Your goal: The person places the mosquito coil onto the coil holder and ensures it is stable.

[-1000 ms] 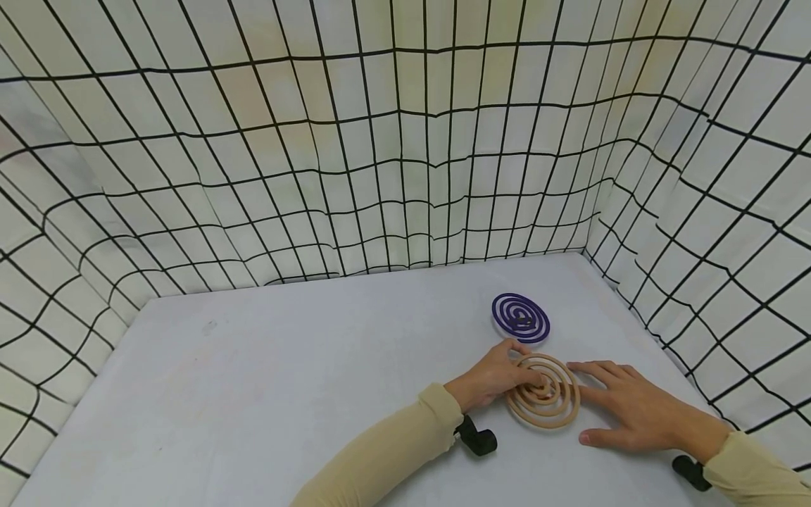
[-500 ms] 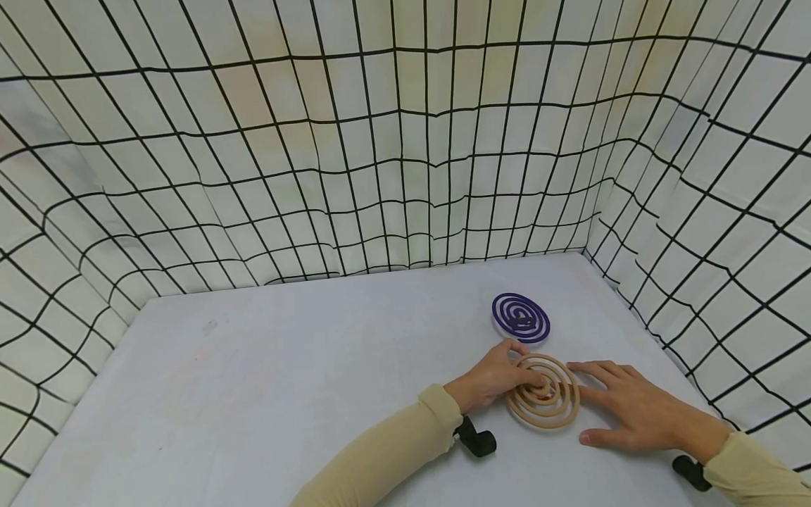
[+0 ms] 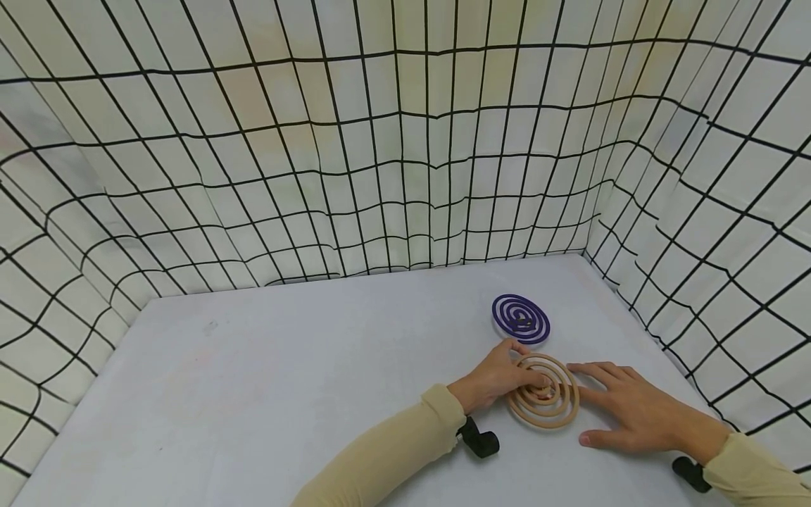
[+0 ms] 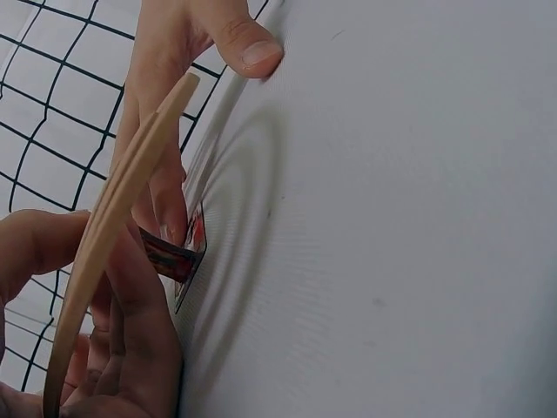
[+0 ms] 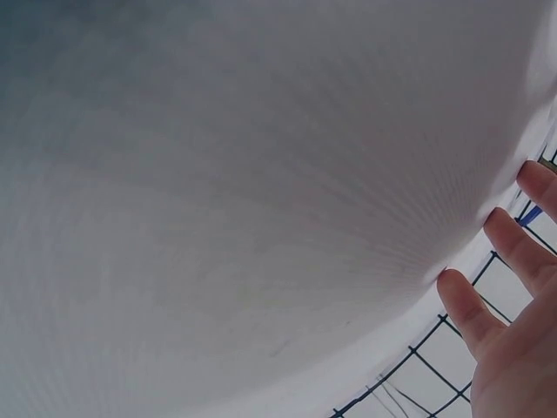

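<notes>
My left hand [image 3: 491, 377] holds a tan mosquito coil [image 3: 543, 420] by its left side, the thumb lying over its middle. In the left wrist view the coil [image 4: 104, 218] is raised and tilted above the table. Below it is a small thin stand with a dark, reddish pattern [image 4: 170, 257], bent up from the surface. My right hand [image 3: 640, 408] lies to the coil's right with fingers extended; a fingertip is at the stand in the left wrist view. Beyond the left hand lies a purple mosquito coil [image 3: 538, 329] with a small dark piece at its centre.
A white-covered table [image 3: 285, 366] spreads under both hands. White walls with a black grid [image 3: 380, 141] enclose its back and sides. Black wrist-worn devices [image 3: 479, 440] hang below each cuff.
Hardly anything differs. The left wrist has shifted a few pixels to the right, while the coil and right hand stay where they were.
</notes>
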Motion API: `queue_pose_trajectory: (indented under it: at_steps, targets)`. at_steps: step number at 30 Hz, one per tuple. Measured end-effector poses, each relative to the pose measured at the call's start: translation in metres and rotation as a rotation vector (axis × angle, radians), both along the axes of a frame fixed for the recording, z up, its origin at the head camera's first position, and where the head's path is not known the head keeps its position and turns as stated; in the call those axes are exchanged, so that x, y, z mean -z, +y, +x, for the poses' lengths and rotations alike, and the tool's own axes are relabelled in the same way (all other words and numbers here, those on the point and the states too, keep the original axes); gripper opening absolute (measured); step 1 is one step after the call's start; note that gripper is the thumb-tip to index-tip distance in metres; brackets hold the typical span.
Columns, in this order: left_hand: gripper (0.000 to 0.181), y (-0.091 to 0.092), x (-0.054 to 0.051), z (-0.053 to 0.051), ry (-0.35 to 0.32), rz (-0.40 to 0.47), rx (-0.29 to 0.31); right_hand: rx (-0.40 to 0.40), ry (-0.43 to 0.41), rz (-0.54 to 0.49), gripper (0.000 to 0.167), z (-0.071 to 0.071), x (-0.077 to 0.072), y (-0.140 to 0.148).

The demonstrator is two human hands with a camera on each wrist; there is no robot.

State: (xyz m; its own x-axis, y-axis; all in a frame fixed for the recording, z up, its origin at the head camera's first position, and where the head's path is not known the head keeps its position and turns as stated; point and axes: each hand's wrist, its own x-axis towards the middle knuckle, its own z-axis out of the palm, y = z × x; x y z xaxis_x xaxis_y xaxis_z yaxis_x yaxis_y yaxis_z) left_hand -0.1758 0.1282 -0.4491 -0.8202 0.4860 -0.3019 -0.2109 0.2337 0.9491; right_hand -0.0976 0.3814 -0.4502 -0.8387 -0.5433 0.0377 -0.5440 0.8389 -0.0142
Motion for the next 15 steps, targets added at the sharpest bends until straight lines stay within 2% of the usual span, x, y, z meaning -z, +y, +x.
queue_pose_trajectory:
  at_steps: [9, 15]
  targets:
    - [0.043, 0.0023, -0.0010, -0.0014, -0.016, -0.019, -0.020, -0.001, -0.004, -0.001, 0.071, 0.0004, 0.0007, 0.0010]
    - [0.044, 0.0010, -0.0006, -0.0020, -0.026, -0.017, -0.008, -0.006, 0.001, -0.003, 0.070, 0.0001, 0.0007, 0.0010]
